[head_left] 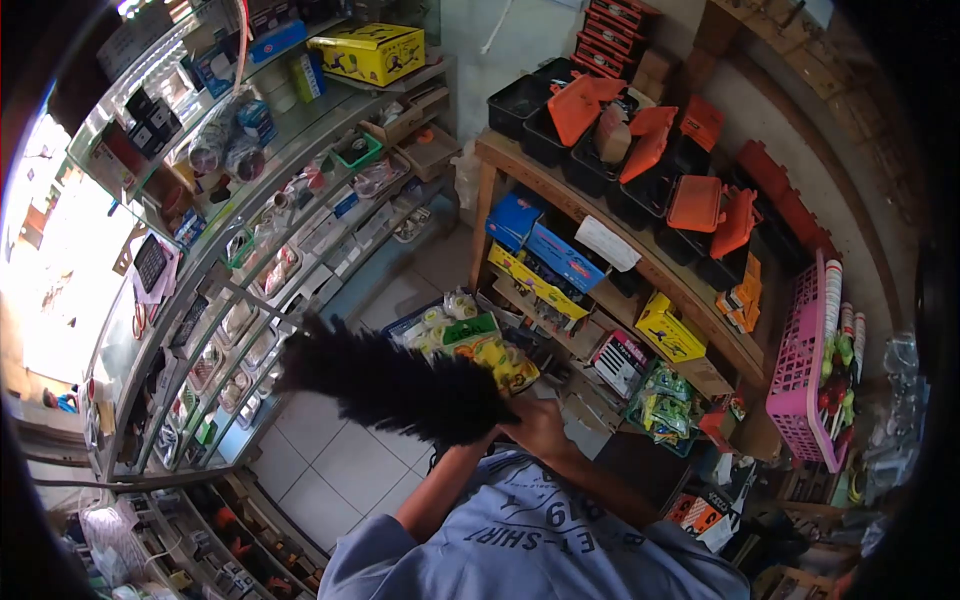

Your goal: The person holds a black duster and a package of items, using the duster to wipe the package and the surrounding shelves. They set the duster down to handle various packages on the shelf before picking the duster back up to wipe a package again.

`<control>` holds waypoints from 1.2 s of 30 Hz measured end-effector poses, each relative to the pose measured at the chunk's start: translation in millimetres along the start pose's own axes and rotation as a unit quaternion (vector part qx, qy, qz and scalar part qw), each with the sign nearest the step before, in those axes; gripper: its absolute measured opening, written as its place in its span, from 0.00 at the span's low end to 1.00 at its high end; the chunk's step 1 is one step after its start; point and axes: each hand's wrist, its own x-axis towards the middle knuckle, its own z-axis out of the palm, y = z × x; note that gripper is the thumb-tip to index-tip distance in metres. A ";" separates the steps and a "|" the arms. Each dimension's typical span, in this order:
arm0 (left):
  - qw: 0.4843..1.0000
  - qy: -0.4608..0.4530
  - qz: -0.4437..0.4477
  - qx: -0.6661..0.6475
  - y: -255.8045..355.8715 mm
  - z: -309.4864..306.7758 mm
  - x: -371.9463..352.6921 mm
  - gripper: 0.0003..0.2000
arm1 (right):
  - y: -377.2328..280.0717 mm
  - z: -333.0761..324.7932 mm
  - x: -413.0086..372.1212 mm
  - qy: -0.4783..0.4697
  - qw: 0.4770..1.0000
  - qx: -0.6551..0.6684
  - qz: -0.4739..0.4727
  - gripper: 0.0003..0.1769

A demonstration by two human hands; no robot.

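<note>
A black feather duster (390, 385) points left over the tiled floor, in front of my chest. My right hand (540, 425) is closed around its handle end. My left forearm rises to the duster's base, where my left hand (480, 443) is mostly hidden behind the feathers, so its grip cannot be made out. My grey printed shirt fills the bottom of the view.
A curved glass display counter (200, 300) packed with small goods runs along the left. A wooden shelf (560, 190) on the right carries black bins with orange lids (690, 205), with blue and yellow boxes below. A pink basket (800, 370) hangs far right. Tiled floor (330, 470) lies between.
</note>
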 end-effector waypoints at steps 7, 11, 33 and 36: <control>0.581 0.024 -0.116 -0.805 44.0 -40.4 53.2 0.36 | -21.8 -15.3 -24.3 -0.037 0.904 0.348 0.246 0.15; 0.478 0.021 0.017 -0.878 38.8 -67.8 65.1 0.42 | -2.4 -40.2 -57.3 -0.037 0.935 0.238 0.261 0.24; 0.537 -0.094 -0.029 -0.838 75.6 -45.8 124.3 0.49 | -26.9 -50.1 -119.8 0.043 0.951 0.122 0.282 0.19; 0.475 -0.047 -0.108 -0.872 53.1 -37.7 120.7 0.44 | -26.9 -51.8 -132.1 0.140 0.922 0.141 0.331 0.19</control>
